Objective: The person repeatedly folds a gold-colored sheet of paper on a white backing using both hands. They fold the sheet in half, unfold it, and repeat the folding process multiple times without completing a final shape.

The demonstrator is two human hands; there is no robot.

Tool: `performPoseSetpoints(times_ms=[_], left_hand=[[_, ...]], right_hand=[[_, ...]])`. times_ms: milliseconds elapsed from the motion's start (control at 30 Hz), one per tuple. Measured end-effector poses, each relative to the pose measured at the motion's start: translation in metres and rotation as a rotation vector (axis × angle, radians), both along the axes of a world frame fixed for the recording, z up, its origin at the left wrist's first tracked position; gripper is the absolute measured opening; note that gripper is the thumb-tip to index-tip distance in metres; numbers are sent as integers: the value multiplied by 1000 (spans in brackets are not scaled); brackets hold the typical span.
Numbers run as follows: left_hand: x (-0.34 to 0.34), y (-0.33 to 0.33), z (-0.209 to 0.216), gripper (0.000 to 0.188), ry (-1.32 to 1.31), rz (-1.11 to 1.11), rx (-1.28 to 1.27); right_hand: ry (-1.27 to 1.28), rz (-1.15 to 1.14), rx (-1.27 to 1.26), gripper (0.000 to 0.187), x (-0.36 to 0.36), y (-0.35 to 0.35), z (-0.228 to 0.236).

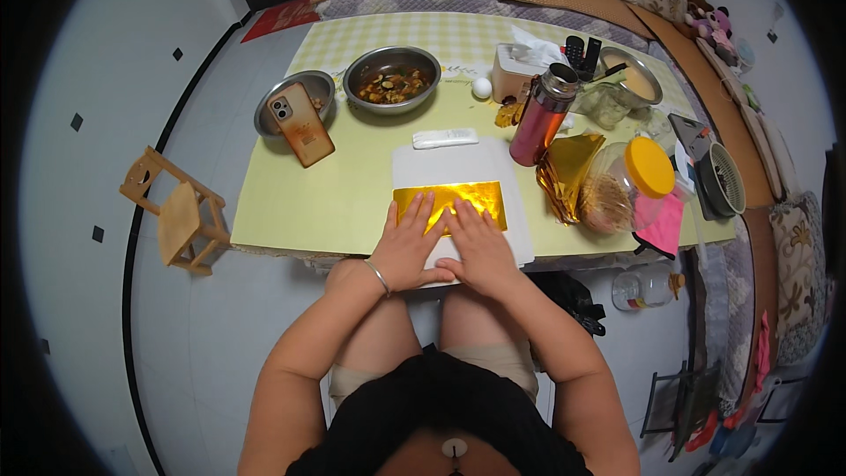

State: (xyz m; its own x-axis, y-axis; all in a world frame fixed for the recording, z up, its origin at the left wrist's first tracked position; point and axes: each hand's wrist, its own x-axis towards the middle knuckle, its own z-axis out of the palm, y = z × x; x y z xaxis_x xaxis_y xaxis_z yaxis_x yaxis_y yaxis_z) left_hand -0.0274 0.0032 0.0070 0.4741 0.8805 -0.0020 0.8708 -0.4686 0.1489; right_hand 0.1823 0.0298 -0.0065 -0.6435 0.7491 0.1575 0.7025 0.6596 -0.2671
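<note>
A shiny gold foil sheet (483, 200) lies flat near the table's front edge, on a stack of white paper (423, 159). My left hand (407, 242), with a silver bangle at the wrist, rests on the foil's left part, fingers stretched out. On its right part lies my right hand (478, 247), fingers spread flat as well. Both thumbs meet over the lower white paper, and the palms hide the foil's near edge. Just beyond the paper sits a narrow white packet (445, 138).
A phone (300, 125) leans on a metal bowl (323, 86) at left. Beyond stands a bowl of soup (392, 107). To the right are a thermos (544, 115), folded gold paper (564, 172) and a yellow-lidded jar (649, 167). A small wooden chair (179, 216) stands left of the table.
</note>
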Motion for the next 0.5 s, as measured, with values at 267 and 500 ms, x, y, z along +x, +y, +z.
performPoseSetpoints(times_ms=[267,500], left_hand=[[-44,-8,-17,87,-365,297,-20],[-42,58,-5,53,-445,352,188]], right_hand=[[-64,-205,122,73,53,7,8],[586,-479,-261,52,26,34,3]])
